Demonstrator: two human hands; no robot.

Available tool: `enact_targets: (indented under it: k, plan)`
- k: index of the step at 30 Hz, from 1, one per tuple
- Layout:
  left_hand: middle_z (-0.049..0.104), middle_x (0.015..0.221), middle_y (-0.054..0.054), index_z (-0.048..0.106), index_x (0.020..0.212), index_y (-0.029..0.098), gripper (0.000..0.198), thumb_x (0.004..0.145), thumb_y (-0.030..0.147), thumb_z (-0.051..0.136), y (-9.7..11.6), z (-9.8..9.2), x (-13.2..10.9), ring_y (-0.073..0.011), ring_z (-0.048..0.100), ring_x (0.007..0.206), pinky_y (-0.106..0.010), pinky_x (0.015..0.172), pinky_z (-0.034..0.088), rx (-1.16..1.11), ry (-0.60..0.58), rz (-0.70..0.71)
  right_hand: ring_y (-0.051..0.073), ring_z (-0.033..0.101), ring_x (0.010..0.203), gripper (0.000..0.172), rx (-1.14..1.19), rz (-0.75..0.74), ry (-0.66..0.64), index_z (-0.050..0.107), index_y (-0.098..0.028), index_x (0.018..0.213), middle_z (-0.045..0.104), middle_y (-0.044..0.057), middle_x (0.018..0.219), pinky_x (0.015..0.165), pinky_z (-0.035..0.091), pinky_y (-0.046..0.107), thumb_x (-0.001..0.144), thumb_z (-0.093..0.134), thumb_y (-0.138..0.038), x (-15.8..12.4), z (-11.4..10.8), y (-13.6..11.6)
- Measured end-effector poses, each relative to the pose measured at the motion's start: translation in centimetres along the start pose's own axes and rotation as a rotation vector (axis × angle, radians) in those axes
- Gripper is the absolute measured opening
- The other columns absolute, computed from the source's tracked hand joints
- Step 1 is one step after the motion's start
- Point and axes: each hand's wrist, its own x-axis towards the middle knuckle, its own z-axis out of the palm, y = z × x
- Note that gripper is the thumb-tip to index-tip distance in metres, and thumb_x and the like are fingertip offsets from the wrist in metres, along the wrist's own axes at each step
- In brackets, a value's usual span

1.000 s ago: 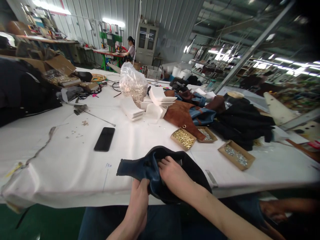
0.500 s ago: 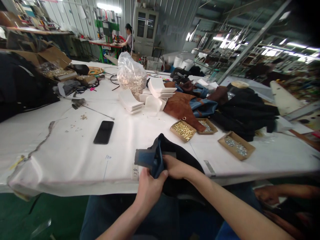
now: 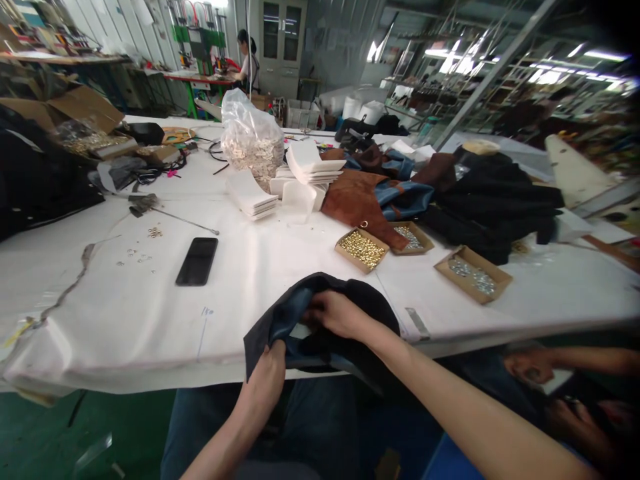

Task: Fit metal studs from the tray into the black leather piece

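Note:
A floppy black piece (image 3: 367, 293) with a blue inner side, perhaps part of a bag, lies at the table's front edge, spread open. My left hand (image 3: 269, 365) is closed on its near left edge, thumb on top. Into the opening reaches my right hand (image 3: 334, 315), its fingers bent and bunched against the blue side. Their tips are partly hidden, so what they pinch cannot be made out. A small pale patch (image 3: 301, 330) shows below those fingers. Just beyond sits a cardboard tray of gold-coloured small metal parts (image 3: 363, 249).
A phone (image 3: 197, 261) and loose small rings (image 3: 155, 232) lie at left. White stacked pads (image 3: 251, 193), a plastic bag (image 3: 253, 137), brown suede (image 3: 353, 200) and a tray of silvery parts (image 3: 473, 277) stand farther back. Another person's hands (image 3: 530, 367) are at lower right.
My left hand has moved left and down, pulling the black and blue piece wider. My right hand has shifted slightly up, inside the opening. The whole view has turned slightly.

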Motion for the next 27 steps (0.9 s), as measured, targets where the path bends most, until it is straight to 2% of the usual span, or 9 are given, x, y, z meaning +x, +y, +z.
enact_targets:
  k: [3, 7, 11, 13, 16, 19, 21, 24, 27]
  plan:
    - [0.074, 0.091, -0.005, 0.072, 0.090, 0.024, 0.002, 0.090, 0.026, 0.072, 0.7, 0.5, 0.5, -0.0325, 0.068, 0.101, -0.038, 0.095, 0.054, 0.114, -0.031, 0.034, 0.028, 0.083, 0.095, 0.017, 0.070, -0.023, 0.005, 0.092, -0.018, 0.102, 0.090, 0.007, 0.104, 0.081, 0.059, 0.032, 0.087, 0.087, -0.025, -0.4, 0.4, -0.1]
    - [0.085, 0.110, -0.011, 0.080, 0.115, 0.017, 0.028, 0.093, 0.035, 0.083, 1.2, 1.3, 1.5, -0.0377, 0.076, 0.111, -0.045, 0.103, 0.057, 0.309, -0.183, 0.094, 0.025, 0.081, 0.089, 0.013, 0.081, -0.057, -0.012, 0.091, -0.018, 0.092, 0.089, 0.003, 0.094, 0.075, 0.055, 0.029, 0.083, 0.081, -0.019, -0.4, 0.6, 0.0]
    - [0.088, 0.119, -0.012, 0.084, 0.116, 0.019, 0.022, 0.097, 0.023, 0.075, 0.1, 1.7, 2.7, -0.0369, 0.080, 0.118, -0.045, 0.109, 0.059, 0.414, -0.177, 0.263, 0.020, 0.075, 0.079, 0.012, 0.015, -0.017, 0.027, 0.087, -0.017, 0.080, 0.086, 0.001, 0.084, 0.070, 0.048, 0.028, 0.083, 0.075, -0.017, -0.7, 0.3, -0.1]
    - [0.088, 0.117, -0.012, 0.085, 0.112, 0.021, 0.022, 0.098, 0.016, 0.069, -0.2, 1.7, 3.2, -0.0356, 0.081, 0.118, -0.043, 0.107, 0.060, 0.541, -0.192, 0.313, 0.020, 0.074, 0.077, 0.012, 0.038, 0.027, 0.035, 0.088, -0.017, 0.082, 0.086, 0.001, 0.083, 0.070, 0.049, 0.029, 0.082, 0.076, -0.017, -0.8, 0.1, 0.0]
    - [0.088, 0.107, -0.014, 0.084, 0.101, 0.022, 0.021, 0.095, 0.011, 0.067, 0.5, 1.3, 3.9, -0.0384, 0.083, 0.112, -0.041, 0.096, 0.060, 0.832, -0.204, 0.241, 0.022, 0.078, 0.083, 0.017, 0.111, 0.034, -0.003, 0.092, -0.019, 0.092, 0.089, 0.002, 0.092, 0.077, 0.055, 0.031, 0.086, 0.076, -0.019, -0.9, -0.2, 0.3]
    - [0.087, 0.108, -0.020, 0.082, 0.098, 0.022, 0.014, 0.095, 0.017, 0.070, 1.7, 0.7, 4.6, -0.0455, 0.083, 0.109, -0.043, 0.086, 0.056, 1.005, -0.161, 0.158, 0.023, 0.081, 0.092, 0.021, 0.074, 0.001, -0.014, 0.093, -0.022, 0.101, 0.091, 0.002, 0.101, 0.084, 0.057, 0.032, 0.091, 0.075, -0.018, -0.9, -0.2, 0.3]
    - [0.087, 0.114, -0.021, 0.082, 0.102, 0.022, 0.012, 0.095, 0.021, 0.072, 2.4, 0.4, 5.0, -0.0471, 0.082, 0.114, -0.044, 0.087, 0.056, 1.029, -0.135, 0.143, 0.024, 0.082, 0.096, 0.020, 0.018, 0.004, 0.024, 0.093, -0.022, 0.106, 0.091, 0.003, 0.106, 0.085, 0.057, 0.032, 0.091, 0.079, -0.018, -1.0, -0.1, 0.0]
    - [0.087, 0.118, -0.021, 0.083, 0.106, 0.021, 0.017, 0.092, 0.017, 0.075, 2.9, 0.1, 5.4, -0.0440, 0.080, 0.122, -0.040, 0.093, 0.056, 1.010, -0.134, 0.154, 0.025, 0.084, 0.100, 0.018, -0.043, 0.020, 0.059, 0.092, -0.021, 0.106, 0.092, 0.004, 0.110, 0.087, 0.057, 0.032, 0.092, 0.082, -0.016, -1.1, 0.1, -0.6]
    - [0.087, 0.108, -0.017, 0.081, 0.097, 0.020, 0.015, 0.087, 0.010, 0.074, 3.2, 0.0, 5.6, -0.0391, 0.082, 0.112, -0.037, 0.090, 0.056, 0.925, -0.164, 0.163, 0.024, 0.084, 0.101, 0.021, -0.066, -0.016, 0.036, 0.093, -0.024, 0.101, 0.092, 0.002, 0.108, 0.091, 0.057, 0.032, 0.094, 0.077, -0.012, -1.1, 0.5, -0.7]
